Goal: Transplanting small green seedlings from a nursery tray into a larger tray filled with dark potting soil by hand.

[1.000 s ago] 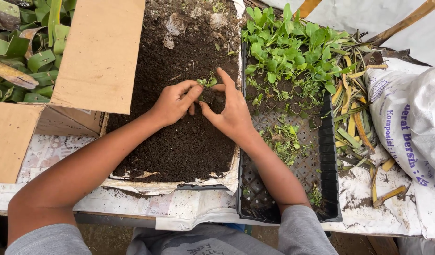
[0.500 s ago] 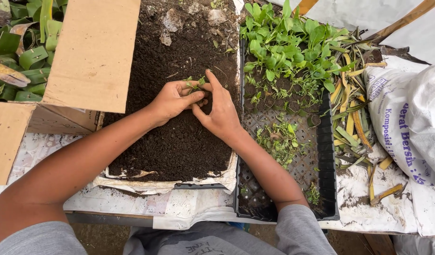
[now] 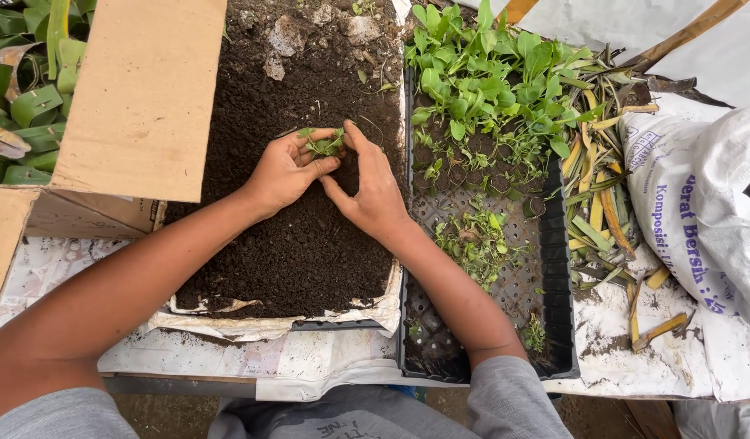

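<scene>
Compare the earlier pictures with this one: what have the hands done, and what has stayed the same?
Little has moved. Both hands keep the seedling between their fingertips on the dark soil; the left hand has curled a little closer around it, the right hand stays beside it. The black seedling tray, cardboard box and white sack are unchanged.

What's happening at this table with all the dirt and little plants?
A person has both hands in a tray of dark soil. The left hand and right hand meet around a small green seedling, pinched between the fingertips at the soil's surface. Beside it, a black tray holds more seedlings at its far end. A cardboard box sits to the left.
</scene>
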